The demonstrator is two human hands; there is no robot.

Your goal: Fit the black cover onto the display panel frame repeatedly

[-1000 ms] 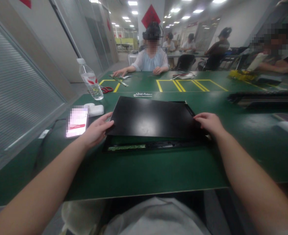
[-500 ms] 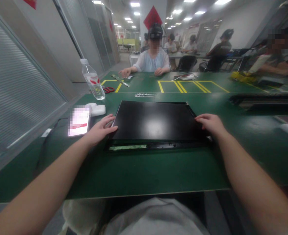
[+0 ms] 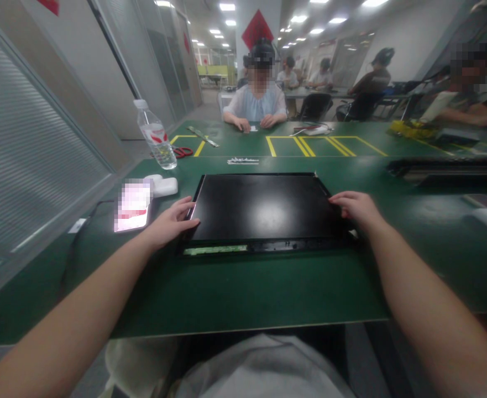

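Observation:
A flat black panel (image 3: 263,207) lies in a black frame on the green table (image 3: 243,293), with a green circuit strip (image 3: 215,250) showing along its near edge. My left hand (image 3: 169,223) grips the panel's left edge, thumb on top and fingers curled at its side. My right hand (image 3: 356,209) holds the right edge the same way, fingers curled over the panel's rim.
A lit phone (image 3: 132,207) and a white case (image 3: 163,186) lie left of the panel. A water bottle (image 3: 154,135) and red scissors (image 3: 182,151) stand further back. Another dark panel (image 3: 446,171) lies at the right. A person (image 3: 260,99) sits opposite; others work behind.
The panel's near edge was lifted a second ago; both hands have lowered it flat into the frame. The person opposite has drawn both hands together.

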